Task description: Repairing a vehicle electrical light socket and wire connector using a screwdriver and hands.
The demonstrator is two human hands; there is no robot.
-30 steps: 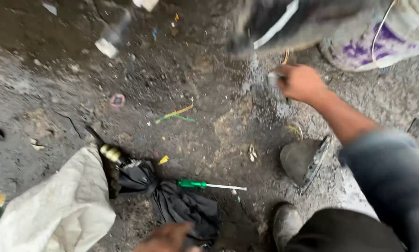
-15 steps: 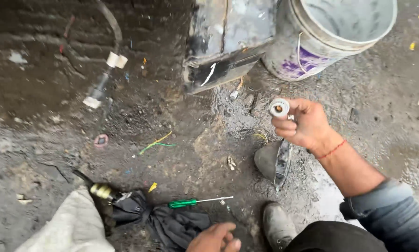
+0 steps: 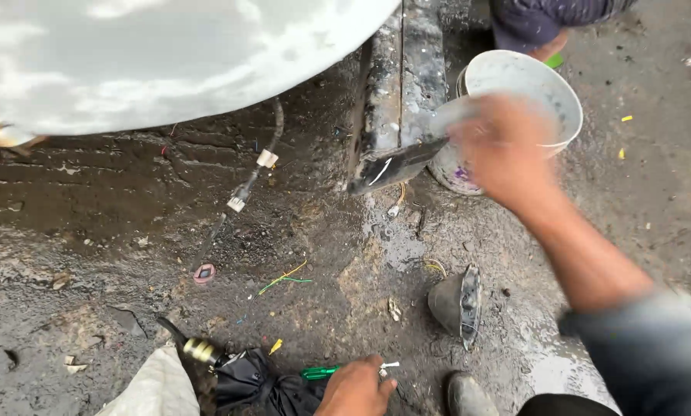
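From the head camera, our right hand is a blur over the white bucket; we cannot tell its grip. Our left hand, partly cut off at the ground's near edge, closes on the green screwdriver.

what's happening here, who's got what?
A person crouches on wet, dirty ground. The right hand is motion-blurred above a white bucket; whether it holds anything cannot be told. The left hand rests low on a green-handled screwdriver, beside a black cloth and a white sack. A grey cone-shaped part lies nearby. A cable with white connectors trails from under a pale curved panel.
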